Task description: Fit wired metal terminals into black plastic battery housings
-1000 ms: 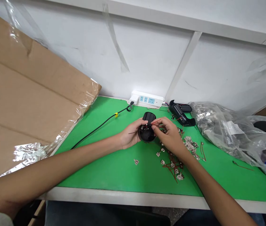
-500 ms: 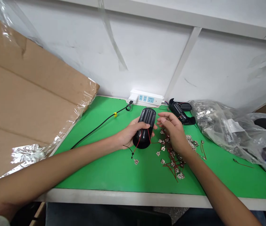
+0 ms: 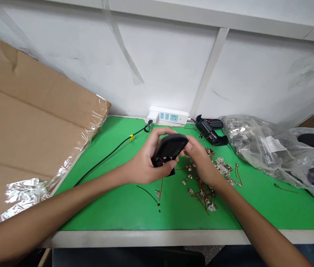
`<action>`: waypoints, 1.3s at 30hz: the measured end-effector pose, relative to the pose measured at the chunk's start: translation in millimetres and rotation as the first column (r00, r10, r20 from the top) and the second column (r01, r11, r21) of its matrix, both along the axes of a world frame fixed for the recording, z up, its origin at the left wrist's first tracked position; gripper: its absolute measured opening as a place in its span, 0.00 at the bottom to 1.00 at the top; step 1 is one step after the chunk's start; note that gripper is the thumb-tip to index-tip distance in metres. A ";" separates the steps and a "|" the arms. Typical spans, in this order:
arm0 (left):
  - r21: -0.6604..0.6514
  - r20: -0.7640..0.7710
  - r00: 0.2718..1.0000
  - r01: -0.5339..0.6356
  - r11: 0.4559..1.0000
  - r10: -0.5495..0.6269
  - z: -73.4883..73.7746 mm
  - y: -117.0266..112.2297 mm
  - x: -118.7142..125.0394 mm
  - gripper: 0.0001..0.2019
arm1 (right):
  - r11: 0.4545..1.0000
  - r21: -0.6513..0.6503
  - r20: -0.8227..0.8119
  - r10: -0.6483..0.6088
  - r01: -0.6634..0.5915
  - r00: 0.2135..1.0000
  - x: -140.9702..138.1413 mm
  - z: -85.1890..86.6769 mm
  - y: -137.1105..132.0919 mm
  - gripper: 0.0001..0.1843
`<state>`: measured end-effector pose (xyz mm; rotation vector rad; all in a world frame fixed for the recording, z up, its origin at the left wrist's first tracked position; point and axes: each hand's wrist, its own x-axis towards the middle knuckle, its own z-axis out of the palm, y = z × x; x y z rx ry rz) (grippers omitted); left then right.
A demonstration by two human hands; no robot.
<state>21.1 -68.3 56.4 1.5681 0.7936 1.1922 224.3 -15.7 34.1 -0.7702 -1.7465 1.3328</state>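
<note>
My left hand (image 3: 146,163) is wrapped round a black plastic housing (image 3: 169,147), lifted above the green mat (image 3: 123,200) and turned on its side. A red wire and a black wire (image 3: 149,193) hang from the housing down to the mat. My right hand (image 3: 200,159) touches the housing's right end with its fingertips curled against it. Below that hand lie several small metal contact pieces with red wires (image 3: 204,193).
A second black housing (image 3: 209,132) lies at the back by a white power strip (image 3: 168,115) with a black cable (image 3: 109,154). Clear plastic bags of parts (image 3: 271,152) fill the right. A wrapped cardboard sheet (image 3: 29,122) leans on the left.
My left hand has lifted the housing off the mat and turned it over. My right hand came back from open beside it to its right end. The wires now dangle lower.
</note>
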 end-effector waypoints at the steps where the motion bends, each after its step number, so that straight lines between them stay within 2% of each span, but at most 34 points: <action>1: 0.051 -0.031 1.000 0.006 0.999 -0.004 -1.1 -1.4 -0.8 0.30 | 1.000 0.003 0.015 0.014 -0.014 1.000 -0.7 2.3 -3.1 0.24; 5: 0.204 -0.159 0.985 0.093 0.974 -0.061 -6.9 0.8 -3.5 0.31 | 0.999 -0.014 0.031 0.035 -0.035 0.999 -1.5 1.4 -5.9 0.26; 8: 0.257 -0.392 0.910 0.248 0.934 -0.134 -6.1 5.9 -2.8 0.19 | 0.999 -0.025 -0.014 0.036 -0.037 0.999 -0.7 -3.8 -3.2 0.30; 10: 0.287 -0.515 0.845 0.327 0.901 -0.142 -3.9 8.0 -0.9 0.13 | 0.999 -0.025 -0.028 0.042 -0.043 0.999 -0.2 -5.0 -3.4 0.30; 16: 0.268 -0.654 0.751 0.347 0.899 -0.095 -5.0 12.8 -1.8 0.15 | 0.999 0.006 -0.016 0.042 -0.042 0.999 0.0 -2.5 -6.3 0.30; 18: 0.291 -0.651 0.756 0.321 0.901 -0.059 -7.7 15.8 -4.7 0.16 | 1.000 0.017 -0.013 0.001 0.000 1.000 0.8 -2.1 -2.6 0.31; 22: 0.351 -0.573 0.819 0.197 0.915 0.044 -11.7 20.9 -10.3 0.21 | 0.987 0.063 0.003 -0.147 0.147 0.989 9.3 1.9 13.9 0.27; 26: 0.285 -0.530 0.843 0.073 0.956 0.094 -16.1 24.9 -16.3 0.28 | 0.937 0.086 0.013 -0.339 0.337 0.941 30.7 7.4 36.4 0.20; 28: 0.247 -0.511 0.853 0.034 0.968 0.100 -19.5 27.5 -19.9 0.31 | 0.916 0.107 0.076 -0.396 0.388 0.915 45.4 8.2 47.2 0.17; 31: 0.247 -0.501 0.853 -0.022 0.969 0.147 -24.1 32.0 -25.7 0.34 | 0.927 0.178 0.229 -0.366 0.331 0.902 66.7 8.7 59.1 0.16; 35: 0.321 -0.518 0.822 -0.069 0.944 0.237 -27.0 37.9 -32.7 0.34 | 0.930 0.320 0.399 -0.305 0.180 0.865 81.8 15.3 61.5 0.12; 39: 0.286 -0.485 0.834 -0.132 0.949 0.262 -27.2 42.1 -36.7 0.34 | 0.956 0.290 0.563 -0.212 0.048 0.799 88.3 25.6 57.5 0.10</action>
